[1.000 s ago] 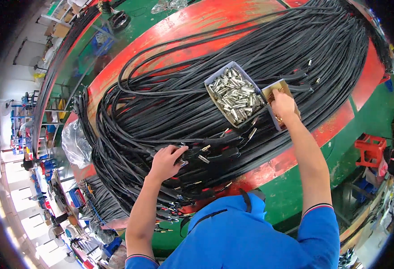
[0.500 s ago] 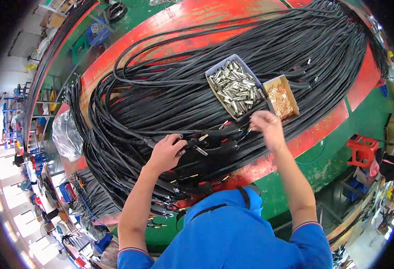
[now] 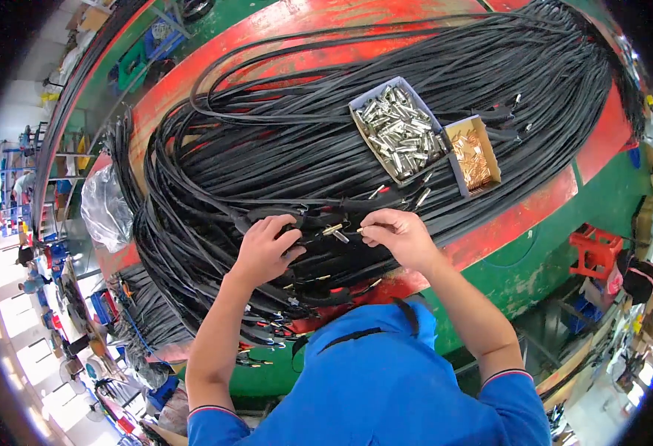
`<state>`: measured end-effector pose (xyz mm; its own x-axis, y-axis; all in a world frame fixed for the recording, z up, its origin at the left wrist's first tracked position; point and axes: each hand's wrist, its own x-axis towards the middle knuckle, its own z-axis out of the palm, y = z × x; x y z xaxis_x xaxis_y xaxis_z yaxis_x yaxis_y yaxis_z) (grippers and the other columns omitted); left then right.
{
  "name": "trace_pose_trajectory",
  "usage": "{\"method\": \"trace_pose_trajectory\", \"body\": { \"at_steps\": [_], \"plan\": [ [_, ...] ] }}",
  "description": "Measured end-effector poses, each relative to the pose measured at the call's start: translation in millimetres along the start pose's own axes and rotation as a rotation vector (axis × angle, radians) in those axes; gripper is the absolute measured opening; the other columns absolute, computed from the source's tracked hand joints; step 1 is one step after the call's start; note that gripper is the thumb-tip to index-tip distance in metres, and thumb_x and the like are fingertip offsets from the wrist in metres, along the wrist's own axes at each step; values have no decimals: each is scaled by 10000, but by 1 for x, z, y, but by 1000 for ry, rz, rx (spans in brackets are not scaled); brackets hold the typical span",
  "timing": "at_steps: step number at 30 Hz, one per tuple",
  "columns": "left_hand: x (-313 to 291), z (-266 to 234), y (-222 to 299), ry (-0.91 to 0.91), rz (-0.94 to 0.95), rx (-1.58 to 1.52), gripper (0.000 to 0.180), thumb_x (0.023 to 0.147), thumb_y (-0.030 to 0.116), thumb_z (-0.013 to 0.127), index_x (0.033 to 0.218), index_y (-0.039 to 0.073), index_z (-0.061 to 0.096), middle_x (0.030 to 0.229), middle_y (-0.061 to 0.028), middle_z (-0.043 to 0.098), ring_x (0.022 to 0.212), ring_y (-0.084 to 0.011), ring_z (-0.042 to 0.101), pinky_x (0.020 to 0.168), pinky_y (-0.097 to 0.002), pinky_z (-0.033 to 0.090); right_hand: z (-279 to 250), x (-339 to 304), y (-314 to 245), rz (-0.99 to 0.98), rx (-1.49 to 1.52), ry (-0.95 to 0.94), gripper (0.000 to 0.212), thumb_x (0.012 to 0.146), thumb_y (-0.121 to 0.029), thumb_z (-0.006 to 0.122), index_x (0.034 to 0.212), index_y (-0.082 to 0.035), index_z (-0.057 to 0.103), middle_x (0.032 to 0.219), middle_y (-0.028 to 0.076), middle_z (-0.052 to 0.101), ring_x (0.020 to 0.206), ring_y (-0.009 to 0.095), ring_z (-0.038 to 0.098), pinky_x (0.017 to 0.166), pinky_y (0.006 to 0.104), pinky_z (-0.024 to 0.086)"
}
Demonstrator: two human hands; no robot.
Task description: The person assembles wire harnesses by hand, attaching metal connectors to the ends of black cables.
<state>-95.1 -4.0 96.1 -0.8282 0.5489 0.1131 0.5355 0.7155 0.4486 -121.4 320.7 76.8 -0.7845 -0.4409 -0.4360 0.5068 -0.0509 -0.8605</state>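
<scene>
My left hand (image 3: 268, 249) is curled over a black cable (image 3: 308, 239) low in the bundle, its fingertips partly hiding it. My right hand (image 3: 397, 236) pinches a small copper-coloured pin (image 3: 360, 230) between thumb and fingers. In the gap between my hands lie a brass-coloured connector tip (image 3: 331, 230) and a silver metal sleeve (image 3: 340, 236). Beyond them stands a grey-white box (image 3: 352, 104) full of silver metal sleeves (image 3: 401, 130). A small cardboard box (image 3: 496, 175) with many copper-coloured pins (image 3: 473, 160) touches its right side.
A thick bundle of black cables (image 3: 267, 160) covers much of the red table (image 3: 267, 44). Stripped cable ends (image 3: 282, 327) hang toward my body. Clear plastic wrapping (image 3: 107, 208) lies at the left edge. A red stool (image 3: 594, 249) stands on the green floor at right.
My right hand has come left and nearer from beside the boxes, and now sits close to the connector tip with a pin in its fingers. My left hand has shifted slightly.
</scene>
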Motion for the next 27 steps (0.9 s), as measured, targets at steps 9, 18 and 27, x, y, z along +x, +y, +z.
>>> {"method": "trace_pose_trajectory", "body": {
  "at_steps": [9,18,27],
  "plan": [
    [-26,-15,4,1,-8,1,407,753,150,875,1079,105,636,1265,-128,652,1087,-374,672,871,-486,563,38,-10,-35,-262,-465,-23,194,990,-205,758,1108,-52,775,1008,154,781,901,321,765,797,398,598],
    [-29,-20,4,12,7,-24,440,745,166,887,1098,109,630,1277,-128,650,1089,-378,672,896,-489,563,46,-1,-32,-349,-564,-16,178,983,-150,773,1113,-29,781,983,149,792,866,265,777,773,362,595],
    [-26,-21,6,7,8,-7,423,750,173,889,1089,115,642,1277,-110,651,1111,-363,673,891,-480,556,48,0,-30,-343,-579,1,191,973,-148,778,1120,-27,780,989,161,786,874,290,776,782,367,598]
  ]
}}
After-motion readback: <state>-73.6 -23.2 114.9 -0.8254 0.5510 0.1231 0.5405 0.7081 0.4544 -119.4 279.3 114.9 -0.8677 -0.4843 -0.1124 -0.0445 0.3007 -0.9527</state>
